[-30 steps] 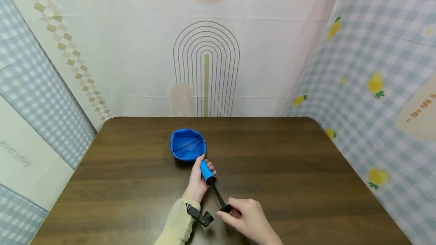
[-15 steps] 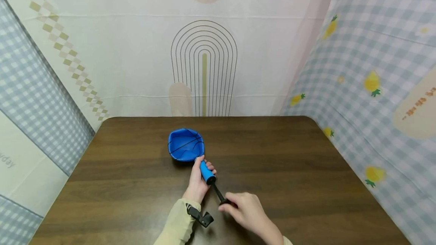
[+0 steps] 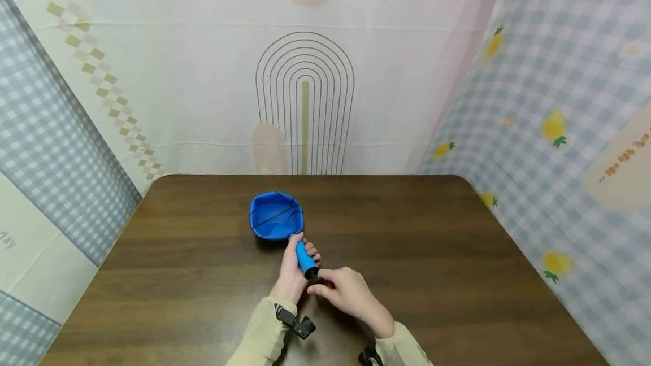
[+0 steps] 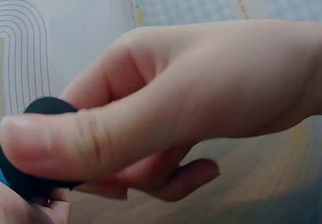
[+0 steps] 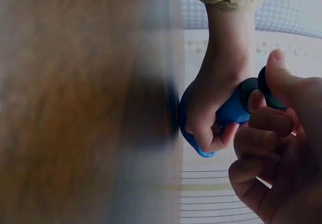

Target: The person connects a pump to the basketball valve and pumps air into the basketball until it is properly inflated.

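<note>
A partly deflated blue ball [image 3: 276, 215] with black lines, its top sunken, sits in front of my hands on the table. My left hand [image 3: 291, 267] grips the blue barrel of a hand pump [image 3: 306, 257], whose far end meets the ball's near side. My right hand [image 3: 351, 293] pinches the pump's black handle [image 4: 48, 104] between thumb and fingers, close against the barrel's end. In the right wrist view the left hand [image 5: 214, 95] wraps the barrel, low beside the ball. Where pump and ball join is hidden by the left hand.
The brown wooden table [image 3: 432, 253] spreads around the hands. A white patterned cloth [image 3: 203, 89] hangs behind it, with checked cloth [image 3: 529, 83] at both sides. Black straps [image 3: 295, 321] sit on both sleeves.
My right hand has moved forward and left, pushing the pump's handle in until the black rod barely shows. My left hand and the ball stay nearly in place.
</note>
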